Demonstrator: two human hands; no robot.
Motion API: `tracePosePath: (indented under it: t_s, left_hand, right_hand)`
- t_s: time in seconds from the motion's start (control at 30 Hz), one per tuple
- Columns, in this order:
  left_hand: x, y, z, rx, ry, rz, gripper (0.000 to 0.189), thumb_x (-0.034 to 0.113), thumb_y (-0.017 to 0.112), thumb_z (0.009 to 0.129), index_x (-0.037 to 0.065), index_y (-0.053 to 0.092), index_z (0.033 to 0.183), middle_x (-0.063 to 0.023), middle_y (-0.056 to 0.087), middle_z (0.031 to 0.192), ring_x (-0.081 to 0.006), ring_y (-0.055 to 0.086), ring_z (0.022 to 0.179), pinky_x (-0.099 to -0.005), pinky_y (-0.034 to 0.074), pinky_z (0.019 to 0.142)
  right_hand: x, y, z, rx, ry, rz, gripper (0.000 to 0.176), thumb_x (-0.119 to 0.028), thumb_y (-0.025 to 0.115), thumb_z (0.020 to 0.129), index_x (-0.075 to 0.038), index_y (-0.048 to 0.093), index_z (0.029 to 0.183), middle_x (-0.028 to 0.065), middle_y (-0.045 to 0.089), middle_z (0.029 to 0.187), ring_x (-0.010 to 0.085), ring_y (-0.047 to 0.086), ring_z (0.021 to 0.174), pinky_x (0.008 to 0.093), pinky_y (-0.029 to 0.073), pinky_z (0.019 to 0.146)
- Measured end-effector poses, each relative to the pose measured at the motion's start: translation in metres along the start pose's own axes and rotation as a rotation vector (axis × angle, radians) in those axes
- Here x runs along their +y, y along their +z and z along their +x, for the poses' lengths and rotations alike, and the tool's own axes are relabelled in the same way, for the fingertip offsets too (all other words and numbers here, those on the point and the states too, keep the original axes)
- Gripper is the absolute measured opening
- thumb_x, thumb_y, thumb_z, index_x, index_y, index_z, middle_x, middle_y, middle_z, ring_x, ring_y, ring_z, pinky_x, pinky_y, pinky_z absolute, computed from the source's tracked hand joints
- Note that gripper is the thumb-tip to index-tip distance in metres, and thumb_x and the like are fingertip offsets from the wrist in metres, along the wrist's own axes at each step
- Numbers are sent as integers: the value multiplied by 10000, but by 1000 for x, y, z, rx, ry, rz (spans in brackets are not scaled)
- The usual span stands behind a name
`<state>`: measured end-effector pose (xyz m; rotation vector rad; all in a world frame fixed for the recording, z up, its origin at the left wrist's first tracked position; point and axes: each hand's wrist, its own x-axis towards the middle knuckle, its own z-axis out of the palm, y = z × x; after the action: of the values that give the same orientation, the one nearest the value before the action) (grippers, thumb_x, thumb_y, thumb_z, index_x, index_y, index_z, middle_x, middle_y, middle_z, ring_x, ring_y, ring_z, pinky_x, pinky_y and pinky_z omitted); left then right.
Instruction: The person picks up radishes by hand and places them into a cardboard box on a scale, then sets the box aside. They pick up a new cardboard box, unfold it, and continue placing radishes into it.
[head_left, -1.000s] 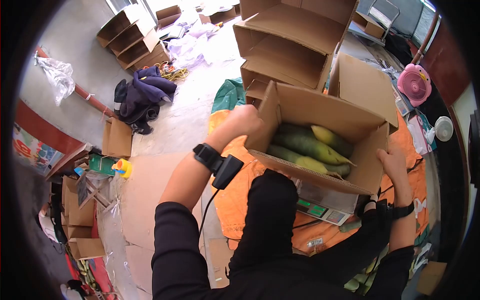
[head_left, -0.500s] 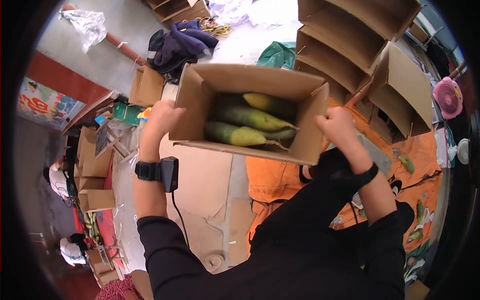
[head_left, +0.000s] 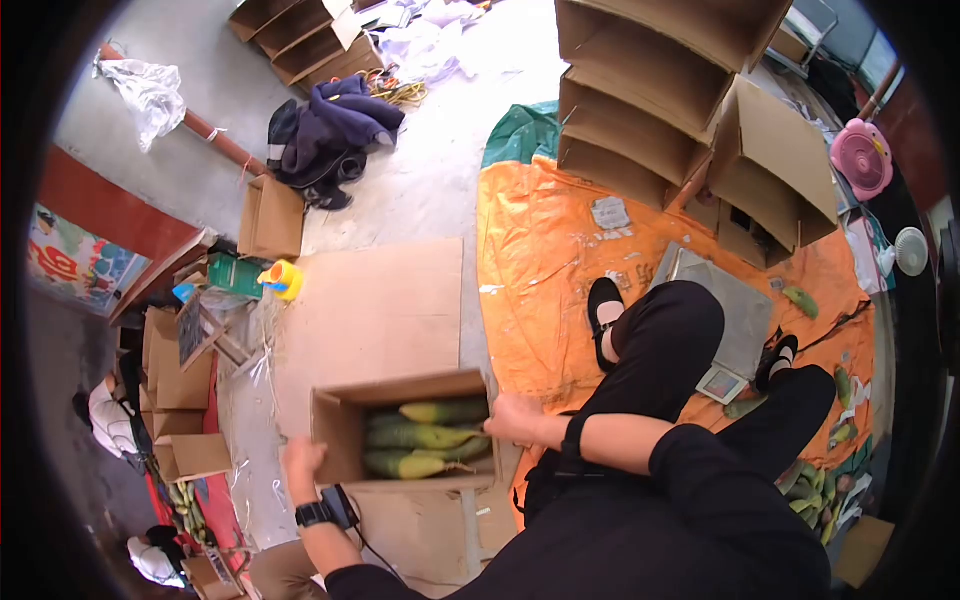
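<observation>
An open cardboard box [head_left: 345, 440] is low over the cardboard sheets at the lower middle, tilted toward me. Several large green radishes [head_left: 420, 437] with yellowish tips lie side by side inside it. My left hand [head_left: 303, 462] is closed at the box's left end wall, its fingertips partly hidden. On the opposite end, my right hand [head_left: 515, 417] is wrapped round the wall near the upper corner. Whether the box's bottom touches the floor is hidden.
Flat cardboard [head_left: 380, 310] covers the floor beyond the box. Stacked open boxes [head_left: 640, 110] stand on an orange tarp [head_left: 530, 270] at right. A grey platform scale [head_left: 725, 310] is by my feet. A yellow container [head_left: 284, 281] stands at left; two people are at far left.
Both hands have carried the box of radishes down and to the left, from in front of me to low beside my legs. My view has turned slightly.
</observation>
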<state>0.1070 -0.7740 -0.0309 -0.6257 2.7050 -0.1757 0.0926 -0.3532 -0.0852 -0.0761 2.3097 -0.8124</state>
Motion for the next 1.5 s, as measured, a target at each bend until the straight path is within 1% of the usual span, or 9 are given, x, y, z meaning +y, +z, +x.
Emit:
tracePosePath:
  t_s: [0.07,0.2,0.37,0.5,0.63,0.87,1.1,1.23,1.5]
  left_hand:
    - [-12,23,-4,-56,-43,30,324,268,673,624,-9,698,790,-277,641,867,-402,651,834,-463,521,748]
    - [-75,120,-23,-188,-170,127,331,281,712,696,1,707,872,-244,659,925,-397,641,915,-445,517,794]
    - [-51,94,-44,-51,-250,26,308,248,732,707,2,706,891,-234,665,923,-393,644,887,-454,514,787]
    - [-30,87,9,123,-271,22,276,211,699,725,15,698,920,-219,662,941,-396,633,893,-461,509,780]
    - [76,14,36,303,98,-238,257,207,660,762,26,691,942,-210,658,945,-373,629,902,-448,502,782]
    - [301,-83,35,88,791,-570,297,215,630,802,10,675,1011,-201,663,960,-331,637,897,-390,503,808]
    - [523,-227,-54,-64,1323,-864,329,139,631,877,18,599,1181,-110,626,1154,-180,598,1058,-336,498,855]
    - [609,-291,-96,-68,1429,-957,418,132,645,877,49,540,1274,-69,617,1165,-140,560,1089,-305,453,916]
    - [768,-369,-148,119,1469,-1136,672,294,716,825,2,428,1358,-187,548,1259,-245,522,1177,-338,484,883]
  right_hand:
    - [-4,-1,-1,-196,-37,-16,303,-309,600,779,-33,708,844,185,684,880,350,656,892,449,508,773]
    - [-9,2,7,-161,-302,-106,318,-332,598,800,-33,698,839,181,681,856,365,646,865,450,500,750]
    - [9,-57,13,-58,-373,123,250,-266,568,820,-51,687,865,212,662,842,384,634,836,448,497,725]
    - [7,-152,-33,131,-448,355,230,-250,578,856,-43,670,889,143,666,762,279,649,743,369,502,684]
    - [39,-234,-80,369,-448,527,186,-183,590,882,-10,654,904,72,659,748,146,626,704,289,487,654]
    - [181,-289,-140,957,-224,572,161,-157,612,865,-4,652,838,27,632,679,89,578,614,253,459,568]
    - [345,-247,-185,923,131,539,144,-141,606,831,-1,640,815,43,627,659,108,587,600,260,460,555]
    - [384,-220,-187,878,197,661,131,-135,597,819,-13,645,813,69,638,674,151,604,610,290,473,571]
    - [358,-236,-198,784,185,446,169,-202,597,823,-65,663,897,132,671,817,326,636,776,387,502,687]
